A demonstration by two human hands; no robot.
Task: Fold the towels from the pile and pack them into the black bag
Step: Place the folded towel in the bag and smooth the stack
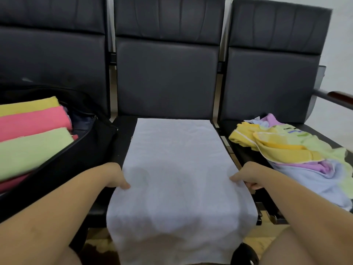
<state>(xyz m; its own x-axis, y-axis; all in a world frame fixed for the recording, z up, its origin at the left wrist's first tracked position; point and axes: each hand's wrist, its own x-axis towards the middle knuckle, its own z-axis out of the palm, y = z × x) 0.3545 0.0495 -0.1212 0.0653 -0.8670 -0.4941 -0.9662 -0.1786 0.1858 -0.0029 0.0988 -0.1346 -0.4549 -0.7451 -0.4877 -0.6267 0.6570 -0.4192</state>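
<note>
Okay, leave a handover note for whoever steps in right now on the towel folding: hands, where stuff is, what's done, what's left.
Left hand and right hand each pinch a side edge of the pale blue towel, spread flat on the middle black seat, its near end hanging over the front.
Done: folded yellow, pink and green towels sit in the open black bag.
Left: fold and pack this towel, then the mixed-colour towel pile on the right-hand seat.

White towel (177, 169) spread lengthwise, near end overhanging. Black bag (91, 138), left, open, holding folded towels (32, 131). Crumpled towel pile (298, 150), right.
</note>
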